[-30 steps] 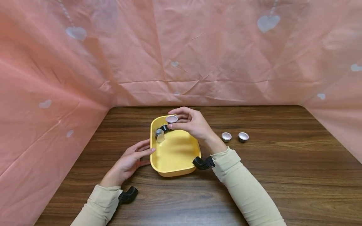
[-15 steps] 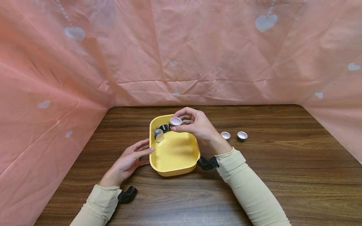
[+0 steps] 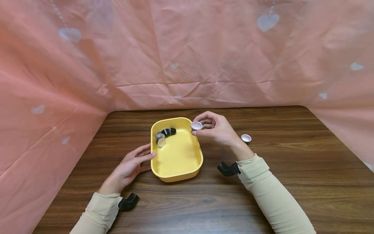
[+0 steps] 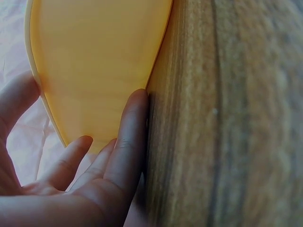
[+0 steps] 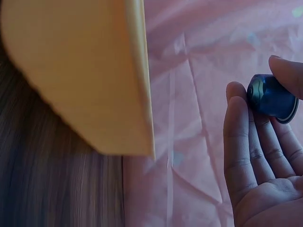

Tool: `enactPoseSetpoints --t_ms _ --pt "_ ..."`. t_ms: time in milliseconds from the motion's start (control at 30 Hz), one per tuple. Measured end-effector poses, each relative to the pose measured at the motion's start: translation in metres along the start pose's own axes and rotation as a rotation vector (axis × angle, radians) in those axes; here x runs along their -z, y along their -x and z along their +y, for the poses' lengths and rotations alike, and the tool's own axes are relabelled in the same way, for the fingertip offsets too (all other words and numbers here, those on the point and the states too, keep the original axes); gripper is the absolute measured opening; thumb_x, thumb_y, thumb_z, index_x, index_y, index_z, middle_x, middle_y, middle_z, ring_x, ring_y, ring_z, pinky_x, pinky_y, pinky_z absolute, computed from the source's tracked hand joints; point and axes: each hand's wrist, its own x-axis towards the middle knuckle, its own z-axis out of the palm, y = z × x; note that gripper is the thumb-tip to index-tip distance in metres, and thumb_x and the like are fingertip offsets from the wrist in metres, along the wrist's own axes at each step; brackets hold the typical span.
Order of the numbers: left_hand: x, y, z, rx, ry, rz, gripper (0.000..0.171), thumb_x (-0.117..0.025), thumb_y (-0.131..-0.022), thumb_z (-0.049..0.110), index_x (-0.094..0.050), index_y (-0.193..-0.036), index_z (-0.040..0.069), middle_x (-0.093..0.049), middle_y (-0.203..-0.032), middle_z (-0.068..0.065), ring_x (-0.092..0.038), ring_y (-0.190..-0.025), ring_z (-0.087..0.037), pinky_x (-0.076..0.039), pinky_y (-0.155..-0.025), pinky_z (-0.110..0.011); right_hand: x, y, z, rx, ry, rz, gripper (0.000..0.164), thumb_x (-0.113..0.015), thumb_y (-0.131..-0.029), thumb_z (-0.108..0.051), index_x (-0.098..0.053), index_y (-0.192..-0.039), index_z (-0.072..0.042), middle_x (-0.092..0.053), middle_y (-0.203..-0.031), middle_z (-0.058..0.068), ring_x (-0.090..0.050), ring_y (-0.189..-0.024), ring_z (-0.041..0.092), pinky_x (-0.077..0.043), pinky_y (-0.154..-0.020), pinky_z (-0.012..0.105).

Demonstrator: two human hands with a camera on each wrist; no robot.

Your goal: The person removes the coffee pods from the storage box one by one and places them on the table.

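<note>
A dark coffee capsule [image 3: 196,126] with a pale lid is pinched between the thumb and fingers of my right hand [image 3: 220,131]. It stays lid-up near the far right corner of the yellow tub [image 3: 176,178]. Seen from the right wrist, the capsule [image 5: 272,98] has a shiny dark blue body. My left hand [image 3: 130,165] touches the tub's left side, thumb at the rim and fingers stretched along the outer wall, as the left wrist view also shows. Several capsules, black [image 3: 165,132] and silver-grey [image 3: 160,137], lie in the tub's far left corner.
One more capsule [image 3: 246,138], lid up, stands on the wooden table [image 3: 292,169] to the right of my right wrist. Pink cloth [image 3: 187,55] with pale hearts hangs behind the table and along its sides.
My right hand has moved right with the capsule, from over the tub to its right rim. One of two table capsules is now hidden behind that hand. The left hand keeps its place.
</note>
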Motion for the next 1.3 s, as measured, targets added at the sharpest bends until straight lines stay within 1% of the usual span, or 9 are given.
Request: enactPoseSetpoints --t_ms 133,267,467,600,733,833,1033,1300 --pt "0.0 0.0 0.0 0.003 0.0 0.003 0.07 -0.068 -0.106 0.018 -0.036 -0.167 0.008 -0.043 -0.167 -0.02 -0.065 -0.12 -0.009 -0.058 -0.103 -0.038 0.014 0.005 0.004 -0.002 0.041 0.022 0.042 -0.087 -0.083 0.003 -0.069 -0.121 0.001 -0.076 -0.101 -0.005 -0.074 -0.093 0.009 -0.061 -0.086 0.022" --pt "0.0 0.0 0.0 0.009 0.001 0.004 0.07 -0.068 -0.106 0.019 -0.036 -0.167 0.008 -0.043 -0.167 -0.02 -0.065 -0.12 -0.009 -0.058 -0.104 -0.039 0.031 0.011 0.008 -0.005 0.104 0.054 0.041 -0.087 -0.084 0.002 -0.068 -0.12 0.001 -0.078 -0.1 -0.009 -0.074 -0.093 0.006 -0.06 -0.085 0.02" --pt "0.0 0.0 0.002 0.014 -0.007 0.005 0.071 -0.068 -0.106 0.02 -0.035 -0.168 0.009 -0.042 -0.168 -0.02 -0.065 -0.121 -0.01 -0.057 -0.105 -0.039 0.057 0.023 0.011 -0.053 0.162 0.116 0.039 -0.087 -0.087 -0.004 -0.068 -0.12 -0.001 -0.077 -0.099 -0.012 -0.074 -0.092 0.005 -0.06 -0.082 0.019" --pt "0.0 0.0 0.001 0.011 -0.002 0.005 0.07 -0.068 -0.106 0.019 -0.035 -0.167 0.008 -0.043 -0.167 -0.02 -0.066 -0.12 -0.01 -0.058 -0.104 -0.038 0.073 0.031 0.013 -0.069 0.193 0.15 0.039 -0.088 -0.088 -0.009 -0.068 -0.121 -0.001 -0.076 -0.098 -0.013 -0.074 -0.09 0.004 -0.061 -0.08 0.019" --pt "-0.001 -0.001 0.001 0.014 0.0 0.007 0.07 -0.068 -0.106 0.019 -0.035 -0.167 0.008 -0.043 -0.167 -0.02 -0.066 -0.12 -0.009 -0.058 -0.103 -0.037 0.089 0.039 0.016 -0.079 0.218 0.186 0.038 -0.09 -0.089 -0.013 -0.069 -0.12 -0.005 -0.077 -0.098 -0.016 -0.074 -0.092 0.004 -0.06 -0.082 0.018" --pt "-0.001 0.0 0.001 0.021 -0.002 0.01 0.07 -0.068 -0.106 0.019 -0.035 -0.167 0.009 -0.042 -0.168 -0.019 -0.065 -0.121 -0.009 -0.058 -0.104 -0.037 0.102 0.046 0.018 -0.089 0.232 0.219 0.037 -0.09 -0.089 -0.015 -0.07 -0.119 -0.008 -0.078 -0.097 -0.018 -0.074 -0.093 0.003 -0.059 -0.081 0.017" --pt "-0.001 0.0 0.002 0.02 -0.008 0.009 0.071 -0.068 -0.106 0.019 -0.035 -0.168 0.009 -0.042 -0.168 -0.02 -0.065 -0.121 -0.008 -0.058 -0.104 -0.037 0.129 0.062 0.023 -0.119 0.247 0.29 0.039 -0.089 -0.091 -0.015 -0.069 -0.123 -0.006 -0.079 -0.099 -0.021 -0.074 -0.093 0.001 -0.059 -0.078 0.016" --pt "0.0 0.001 0.001 0.019 -0.004 0.005 0.071 -0.068 -0.106 0.018 -0.034 -0.168 0.009 -0.041 -0.168 -0.02 -0.066 -0.119 -0.007 -0.058 -0.104 -0.037 0.165 0.077 0.034 -0.151 0.323 0.397 0.037 -0.088 -0.091 -0.015 -0.07 -0.124 -0.01 -0.074 -0.094 -0.031 -0.07 -0.088 -0.007 -0.056 -0.074 0.01"
